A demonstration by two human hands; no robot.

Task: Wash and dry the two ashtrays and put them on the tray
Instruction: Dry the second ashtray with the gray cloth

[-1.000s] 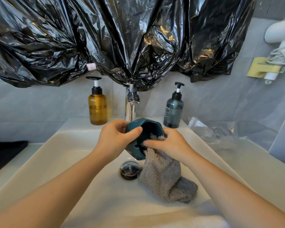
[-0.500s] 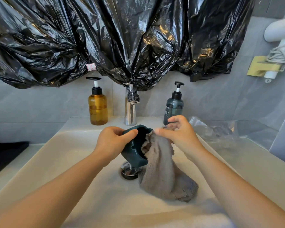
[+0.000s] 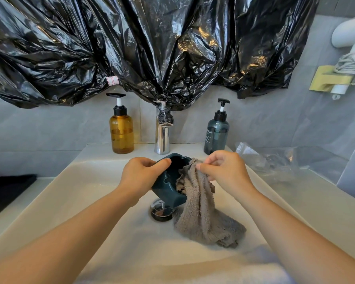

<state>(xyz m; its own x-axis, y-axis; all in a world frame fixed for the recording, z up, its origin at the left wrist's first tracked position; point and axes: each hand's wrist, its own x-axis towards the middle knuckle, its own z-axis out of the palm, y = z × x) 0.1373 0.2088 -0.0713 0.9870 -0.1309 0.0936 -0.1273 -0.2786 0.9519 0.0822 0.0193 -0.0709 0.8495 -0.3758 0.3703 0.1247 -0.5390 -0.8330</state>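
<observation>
My left hand (image 3: 142, 175) grips a dark teal ashtray (image 3: 169, 184), tilted on its side with its opening facing right, above the white sink basin (image 3: 94, 193). My right hand (image 3: 223, 171) pinches the top edge of a grey fluffy cloth (image 3: 201, 214) right at the ashtray's rim. The cloth hangs down and its lower end lies bunched on the basin floor. Only one ashtray is in view, and no tray shows.
A chrome faucet (image 3: 162, 132) stands behind the hands, with an amber pump bottle (image 3: 121, 130) to its left and a blue-grey pump bottle (image 3: 216, 132) to its right. The drain plug (image 3: 161, 210) lies below the ashtray. Black plastic sheeting (image 3: 152, 44) covers the wall above. Crumpled clear plastic (image 3: 279, 160) lies at right.
My right hand drew the cloth out of the ashtray's bowl and lifted it up to the rim. My left hand turned the ashtray more onto its side.
</observation>
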